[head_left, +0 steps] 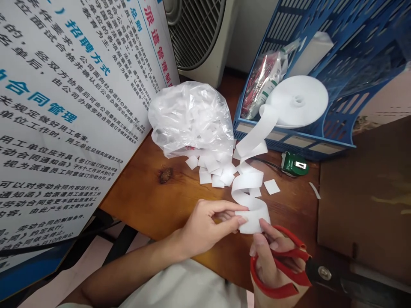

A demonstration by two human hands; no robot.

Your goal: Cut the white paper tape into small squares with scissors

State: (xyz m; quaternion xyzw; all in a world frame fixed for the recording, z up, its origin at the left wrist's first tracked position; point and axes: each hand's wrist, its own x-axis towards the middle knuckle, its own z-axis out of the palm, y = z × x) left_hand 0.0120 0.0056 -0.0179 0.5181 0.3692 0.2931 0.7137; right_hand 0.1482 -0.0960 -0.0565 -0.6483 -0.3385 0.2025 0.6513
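My left hand (208, 224) pinches the end of a white strip (250, 188) between thumb and fingers. The strip curls back in loops to a flat white roll (298, 100) resting on the blue rack. My right hand (272, 252) has its fingers through the red handles of scissors (285, 261), whose dark blades point away to the right. The right thumb and fingertip also touch the strip's end. Several cut white squares (212, 164) lie on the wooden table, spilling by the mouth of a clear plastic bag (192, 115) that holds more white pieces.
A blue file rack (295, 143) holds a wrapped packet (266, 81). A green tape measure (294, 164) sits before it. A cardboard box (366, 192) stands at right, a fan (195, 34) behind, and a large printed board (70, 107) leans at left.
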